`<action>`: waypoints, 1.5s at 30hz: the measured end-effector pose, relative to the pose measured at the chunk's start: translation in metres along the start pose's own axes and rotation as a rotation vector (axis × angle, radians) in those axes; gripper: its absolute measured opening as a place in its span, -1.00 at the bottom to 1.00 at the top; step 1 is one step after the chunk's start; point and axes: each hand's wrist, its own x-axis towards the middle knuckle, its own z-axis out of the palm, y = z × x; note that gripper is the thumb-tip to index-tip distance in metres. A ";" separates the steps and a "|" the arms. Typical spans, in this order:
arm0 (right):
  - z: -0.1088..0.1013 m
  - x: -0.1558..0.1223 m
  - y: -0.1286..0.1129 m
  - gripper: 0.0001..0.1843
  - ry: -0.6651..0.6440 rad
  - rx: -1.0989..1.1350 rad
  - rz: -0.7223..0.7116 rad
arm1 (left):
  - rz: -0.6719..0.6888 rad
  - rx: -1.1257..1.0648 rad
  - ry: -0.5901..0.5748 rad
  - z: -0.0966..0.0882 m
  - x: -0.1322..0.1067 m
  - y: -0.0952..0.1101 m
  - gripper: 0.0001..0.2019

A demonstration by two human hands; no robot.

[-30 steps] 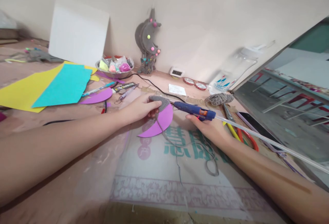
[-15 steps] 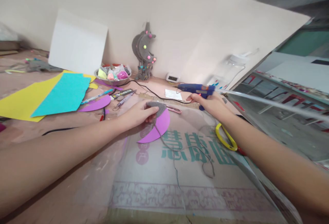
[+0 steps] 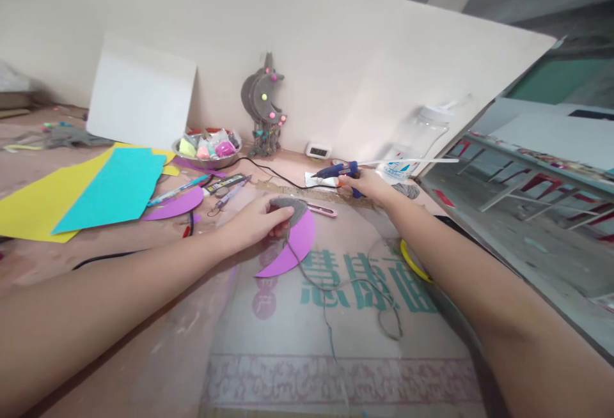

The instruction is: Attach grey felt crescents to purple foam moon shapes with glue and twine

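Observation:
My left hand [image 3: 256, 220] pinches the grey, yarn-wrapped end of a purple paper crescent [image 3: 295, 248] lying on a printed plastic sheet [image 3: 336, 335]. Loose grey yarn [image 3: 357, 293] trails from it toward me. Far out at the back of the table, my right hand [image 3: 367, 183] is closed round a blue hot glue gun [image 3: 336, 172]. A clear glue stick [image 3: 412, 162] juts from the gun's rear, and its nozzle points left, low over a white slip of paper.
Yellow and teal paper sheets [image 3: 110, 188] lie at the left, with pens and another purple crescent [image 3: 175, 204] beside them. A bowl of coloured bits [image 3: 206, 148], a finished moon ornament [image 3: 261, 101] and a plastic bottle [image 3: 417, 140] stand along the wall. Yellow-handled scissors [image 3: 415, 261] lie under my right forearm.
My right hand has carried the glue gun away from the crescent, up and back toward the wall, and lowered it there. My left hand keeps its grip on the crescent.

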 end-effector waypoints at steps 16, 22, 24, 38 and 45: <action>0.004 -0.133 -0.078 -0.68 -0.499 0.534 -0.050 | 0.026 -0.200 0.095 -0.003 0.007 -0.001 -0.77; 0.017 -0.154 -0.093 -0.63 -0.663 0.827 0.109 | 0.043 -0.199 0.082 -0.004 0.007 -0.002 -0.77; 0.014 -0.150 -0.089 -0.63 -0.577 0.734 0.043 | 0.049 -0.169 0.048 -0.003 0.005 -0.002 -0.77; 0.023 -0.122 -0.062 -0.78 -0.025 0.271 -0.235 | 0.088 0.067 -0.118 -0.004 0.003 -0.007 -0.83; 0.032 -0.119 -0.055 -0.73 -0.110 0.252 -0.211 | 0.077 0.063 -0.125 -0.002 0.000 -0.004 -0.83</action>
